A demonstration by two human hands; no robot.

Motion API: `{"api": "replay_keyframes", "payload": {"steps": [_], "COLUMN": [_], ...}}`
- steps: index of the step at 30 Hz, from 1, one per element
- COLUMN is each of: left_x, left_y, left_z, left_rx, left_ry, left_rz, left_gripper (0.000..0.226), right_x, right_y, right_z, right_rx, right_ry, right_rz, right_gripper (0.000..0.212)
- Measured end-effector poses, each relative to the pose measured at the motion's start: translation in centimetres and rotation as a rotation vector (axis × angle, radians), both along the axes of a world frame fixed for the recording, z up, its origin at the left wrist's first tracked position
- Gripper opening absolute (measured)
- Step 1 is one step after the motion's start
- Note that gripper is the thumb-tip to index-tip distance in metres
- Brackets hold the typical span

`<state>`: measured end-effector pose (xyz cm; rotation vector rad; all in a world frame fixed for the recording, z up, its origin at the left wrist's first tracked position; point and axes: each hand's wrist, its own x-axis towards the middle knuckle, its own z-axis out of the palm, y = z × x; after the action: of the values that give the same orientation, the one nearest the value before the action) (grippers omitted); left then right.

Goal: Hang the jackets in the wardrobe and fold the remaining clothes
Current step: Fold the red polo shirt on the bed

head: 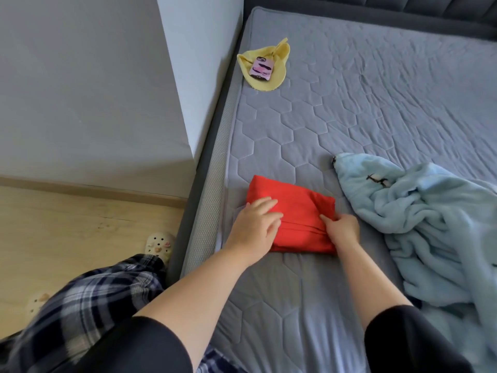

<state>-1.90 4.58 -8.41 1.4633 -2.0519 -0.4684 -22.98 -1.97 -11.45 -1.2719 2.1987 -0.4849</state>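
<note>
- Head view, nearest first: the plaid trousers (94, 292) and one pale slipper (158, 244) show at the bed's side. The second slipper is blurred, and both arms are cut off at the black sleeves.
- The left hand (255, 224) lies flat, fingers straight and spread, pressing the near-left part of the red garment (295, 208). It covers that corner, so I cannot tell whether the edges beneath line up.
- The right hand (343, 230) pinches the bundle's right edge, thumb on top and fingers curled out of sight. How many layers it holds is hidden.
- The red garment sits folded into a small packet on the mattress (349, 103), close to its left edge. If the pinch lets go unevenly, the loose top flap would likely spring open. A push leftward could send it off the bed.
- The light blue fleece (430, 224) lies rumpled just right of the packet and runs out of frame. What kind of piece it is I cannot say. Dragging it in could knock the packet.
- Far off, a yellow cloth (277, 76) carries a phone (261, 69), which would slide off if the cloth were lifted carelessly.
- No wardrobe interior or jackets are visible.
</note>
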Motion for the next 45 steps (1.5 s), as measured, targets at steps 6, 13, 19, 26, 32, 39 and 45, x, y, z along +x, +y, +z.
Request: {"api": "replay_keyframes", "payload": {"steps": [6,13,19,26,32,39,45], "left_x": [0.9,2.5,4.1,5.1,7.5,12.6,21.3], "left_y": [-2.4,-3.5,-2.6,-2.2,-1.0,4.2,10.2], "left_z": [0.3,0.0,-1.1,1.2,7.3,15.0,19.2], "left_rx": [0.343,1.072,1.224,1.074,0.496,0.067,-0.044], "left_ry": [0.537,1.13,1.209,1.184,0.733,0.409,0.271], "left_rz": [0.544,0.497,0.426,0.525,0.378,0.381,0.489], "left_gripper": [0.05,0.044,0.019,0.015,0.03,0.037,0.035], "right_x": [0.6,0.1,0.8,3.1,6.3,13.9,25.1], "right_y": [-0.3,0.3,1.8,1.8,1.9,3.5,7.0], "right_z": [-0.1,1.2,-0.7,1.2,5.1,13.8,20.4], "right_rx": [-0.074,0.385,0.347,0.212,-0.07,-0.374,-0.432], "right_ry": [-0.1,-1.069,-1.253,-1.031,-0.391,-0.43,-0.167], "right_rz": [-0.144,-0.171,-0.227,-0.129,0.195,0.514,1.216], "right_gripper": [0.058,0.047,0.03,0.025,0.031,0.072,0.107]}}
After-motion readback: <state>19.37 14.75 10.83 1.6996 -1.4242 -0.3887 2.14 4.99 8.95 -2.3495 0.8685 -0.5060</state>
